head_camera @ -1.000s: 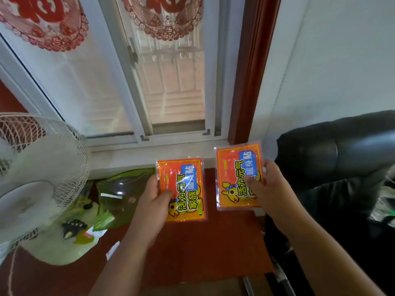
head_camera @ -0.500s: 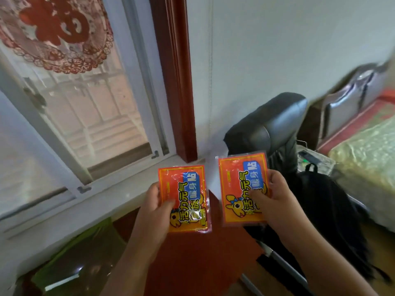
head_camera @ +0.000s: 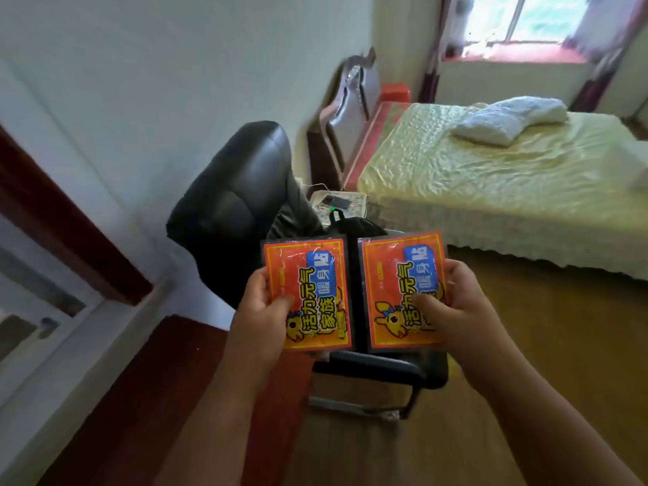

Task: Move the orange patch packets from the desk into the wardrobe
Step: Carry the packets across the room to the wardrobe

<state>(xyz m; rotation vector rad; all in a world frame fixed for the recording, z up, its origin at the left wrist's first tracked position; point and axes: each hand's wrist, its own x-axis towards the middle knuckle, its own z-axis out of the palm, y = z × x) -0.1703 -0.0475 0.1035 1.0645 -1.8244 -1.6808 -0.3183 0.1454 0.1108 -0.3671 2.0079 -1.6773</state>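
i've got the left hand (head_camera: 261,312) pinching one glossy rectangular orange packet (head_camera: 308,292), right hand (head_camera: 456,310) pinching its twin (head_camera: 396,285), mid-frame over the black leather chair (head_camera: 231,205).

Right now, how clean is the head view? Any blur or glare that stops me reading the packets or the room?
Head view: both orange packets, in the left hand and the right hand, are sharp and their print is legible; the window at top right is blown out and smeared; the wall and the red door frame on the left are streaked with motion blur; the wide-angle lens bends the edges.
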